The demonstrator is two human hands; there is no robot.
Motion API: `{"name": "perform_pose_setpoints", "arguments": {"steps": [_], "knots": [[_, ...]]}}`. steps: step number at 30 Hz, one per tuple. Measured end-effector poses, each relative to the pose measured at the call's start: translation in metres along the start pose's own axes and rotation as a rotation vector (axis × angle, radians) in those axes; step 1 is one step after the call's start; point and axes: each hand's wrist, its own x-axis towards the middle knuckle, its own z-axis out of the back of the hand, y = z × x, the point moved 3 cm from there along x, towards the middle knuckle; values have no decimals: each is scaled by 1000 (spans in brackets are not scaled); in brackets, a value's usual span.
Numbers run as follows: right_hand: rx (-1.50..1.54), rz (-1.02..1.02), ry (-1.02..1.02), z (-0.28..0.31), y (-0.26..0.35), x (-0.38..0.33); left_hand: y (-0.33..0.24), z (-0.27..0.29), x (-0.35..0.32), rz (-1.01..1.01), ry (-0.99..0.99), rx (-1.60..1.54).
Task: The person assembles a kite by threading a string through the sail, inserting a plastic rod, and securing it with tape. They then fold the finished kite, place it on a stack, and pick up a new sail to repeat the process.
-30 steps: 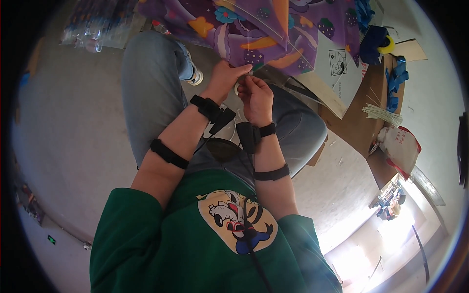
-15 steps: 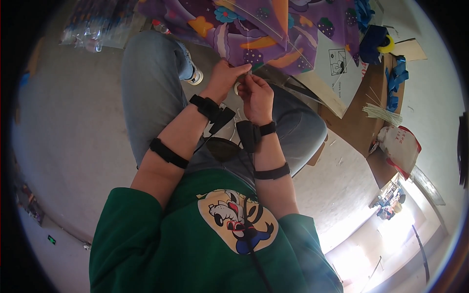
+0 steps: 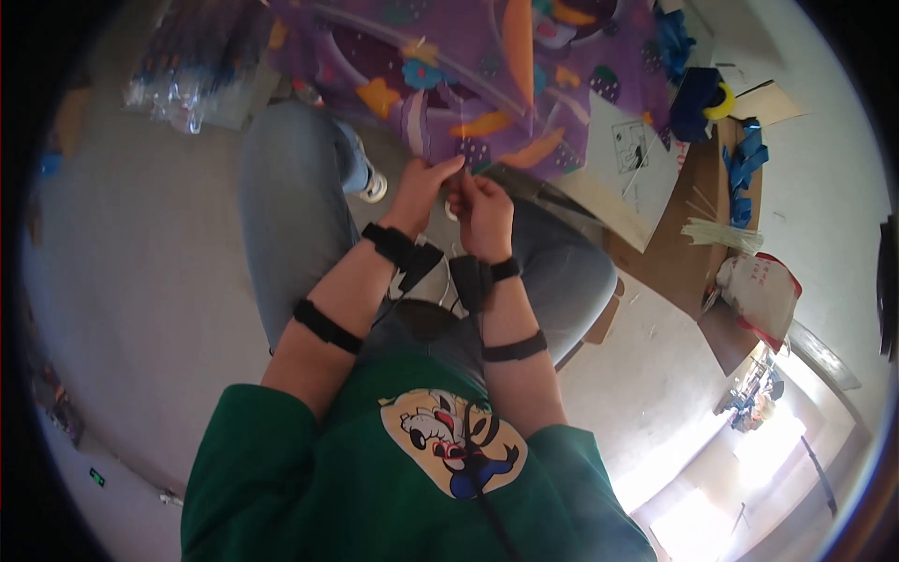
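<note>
A purple sheet printed with coloured shapes [image 3: 487,75] lies spread ahead of my knees. My left hand [image 3: 421,187] and my right hand [image 3: 485,208] meet at its near edge, fingers pinched together on the edge and on something small and pale between them that I cannot make out. Both wrists carry black straps. I sit with grey-trousered legs under my arms.
A white printed sheet [image 3: 629,159] lies on brown cardboard [image 3: 684,262] to the right. Blue pieces [image 3: 744,169], a bundle of pale sticks [image 3: 716,234] and a white and red bag [image 3: 763,290] lie beyond. A clear plastic packet [image 3: 187,66] sits at the far left.
</note>
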Motion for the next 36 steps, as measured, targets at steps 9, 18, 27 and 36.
{"name": "perform_pose_setpoints", "arguments": {"steps": [9,18,27,36], "knots": [[-232,172,-67,25,19,-38,-48,34,5,-274,30,-575],[71,157,76,32,89,-81,-181,-12,-28,-317,300,-640],[103,460,296,0,203,-105,-308,-74,-82,-524,569,-614],[48,364,246,31,152,-88,-481,-63,12,-654,30,-456]]}}
